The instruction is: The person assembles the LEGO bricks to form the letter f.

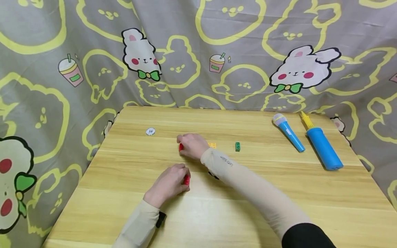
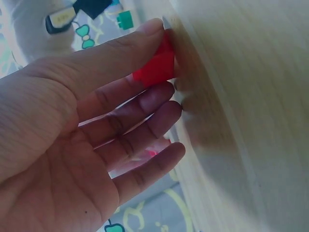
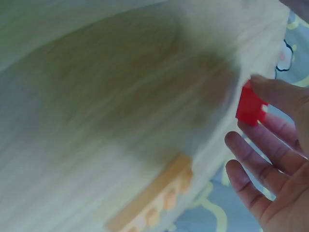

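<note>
Left hand (image 1: pixel 169 182) is pinching a red brick (image 1: pixel 186 180) left and nearside of the orange brick (image 1: pixel 212 145), right hand (image 1: pixel 193 146) is pinching a second red brick (image 1: pixel 181 147) to its left, thumb-and-finger grips probably keeping both steady, green brick (image 1: pixel 237 146) lying right of the orange one.

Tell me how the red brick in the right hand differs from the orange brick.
The red brick is pinched in the right hand; the orange brick lies on the table, not held. In the right wrist view, the red brick looks short, while the orange brick looks longer, with a row of studs along it. Both are plastic-looking toy bricks.
</note>
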Available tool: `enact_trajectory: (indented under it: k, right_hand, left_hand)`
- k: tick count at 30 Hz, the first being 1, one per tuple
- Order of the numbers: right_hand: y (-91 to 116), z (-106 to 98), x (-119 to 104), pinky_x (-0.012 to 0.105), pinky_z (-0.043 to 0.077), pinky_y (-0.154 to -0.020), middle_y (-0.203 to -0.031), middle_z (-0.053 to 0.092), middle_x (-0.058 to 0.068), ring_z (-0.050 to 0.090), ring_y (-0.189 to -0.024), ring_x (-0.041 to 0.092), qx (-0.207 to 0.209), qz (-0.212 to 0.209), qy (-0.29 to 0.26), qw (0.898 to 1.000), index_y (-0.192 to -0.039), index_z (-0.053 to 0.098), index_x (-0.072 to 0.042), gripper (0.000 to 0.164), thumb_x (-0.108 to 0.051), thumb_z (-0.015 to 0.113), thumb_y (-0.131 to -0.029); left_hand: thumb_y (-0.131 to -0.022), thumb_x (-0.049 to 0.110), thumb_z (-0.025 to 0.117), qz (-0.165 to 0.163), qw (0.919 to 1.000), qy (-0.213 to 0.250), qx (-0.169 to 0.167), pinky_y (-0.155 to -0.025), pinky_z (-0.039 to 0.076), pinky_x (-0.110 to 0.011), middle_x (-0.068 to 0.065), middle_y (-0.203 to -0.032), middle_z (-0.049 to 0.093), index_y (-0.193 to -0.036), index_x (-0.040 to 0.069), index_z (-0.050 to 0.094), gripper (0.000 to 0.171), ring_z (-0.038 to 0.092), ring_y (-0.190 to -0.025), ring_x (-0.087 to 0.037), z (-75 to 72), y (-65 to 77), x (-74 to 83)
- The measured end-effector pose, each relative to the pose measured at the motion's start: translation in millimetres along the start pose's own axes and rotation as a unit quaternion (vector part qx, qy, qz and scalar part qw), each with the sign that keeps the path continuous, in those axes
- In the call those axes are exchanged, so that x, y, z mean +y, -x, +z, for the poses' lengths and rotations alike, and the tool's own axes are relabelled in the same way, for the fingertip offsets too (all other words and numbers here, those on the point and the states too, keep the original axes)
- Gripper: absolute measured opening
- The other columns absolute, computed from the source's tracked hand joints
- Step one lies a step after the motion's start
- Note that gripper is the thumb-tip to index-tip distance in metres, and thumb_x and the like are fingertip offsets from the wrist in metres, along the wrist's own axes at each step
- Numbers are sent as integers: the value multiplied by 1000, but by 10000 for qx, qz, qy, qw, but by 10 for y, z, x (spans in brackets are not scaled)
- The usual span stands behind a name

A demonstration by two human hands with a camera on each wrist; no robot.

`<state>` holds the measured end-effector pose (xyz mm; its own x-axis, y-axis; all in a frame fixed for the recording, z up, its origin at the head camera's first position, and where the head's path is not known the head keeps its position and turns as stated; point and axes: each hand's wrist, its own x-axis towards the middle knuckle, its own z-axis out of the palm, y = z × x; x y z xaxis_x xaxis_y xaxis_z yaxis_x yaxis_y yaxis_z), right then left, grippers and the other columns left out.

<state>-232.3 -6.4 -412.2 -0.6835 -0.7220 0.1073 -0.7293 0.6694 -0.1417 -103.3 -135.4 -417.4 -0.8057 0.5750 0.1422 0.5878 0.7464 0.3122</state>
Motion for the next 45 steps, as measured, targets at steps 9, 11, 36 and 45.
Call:
enact_trajectory:
  k: [9,11,36,45]
  right_hand:
    - [526,-323,162,27,49,-62,-87,70,-2,58,-67,10,354,-190,-250,9989,-95,69,-13,23,-23,84,-80]
    - [664,-378,175,27,49,-62,-89,71,-3,57,-67,10,424,-191,-283,9985,-96,69,-13,24,-24,84,-80]
    - [1390,-206,-48,28,53,-71,-96,70,-4,66,-84,13,807,-436,-1254,9878,-101,73,-12,31,-23,87,-76]
    - [1383,-114,-68,27,53,-73,-95,71,-4,65,-85,11,956,-439,-1096,9884,-99,72,-13,28,-26,86,-78]
  left_hand:
    - [-71,15,90,54,9998,151,-113,-65,45,-28,4,-78,49,-81,9,62,30,48,-71,-14,35,-65,46]
    - [-72,16,89,44,9997,185,-149,-65,45,-28,3,-79,49,-81,9,62,30,48,-72,-15,51,-88,56]
    - [-71,35,88,-125,9976,673,-116,-65,41,-30,0,-81,58,-90,10,69,36,47,-74,-15,210,-346,112]
    - [-71,33,89,-139,9981,587,-160,-64,42,-29,2,-80,57,-89,11,67,35,47,-73,-13,210,-347,106]
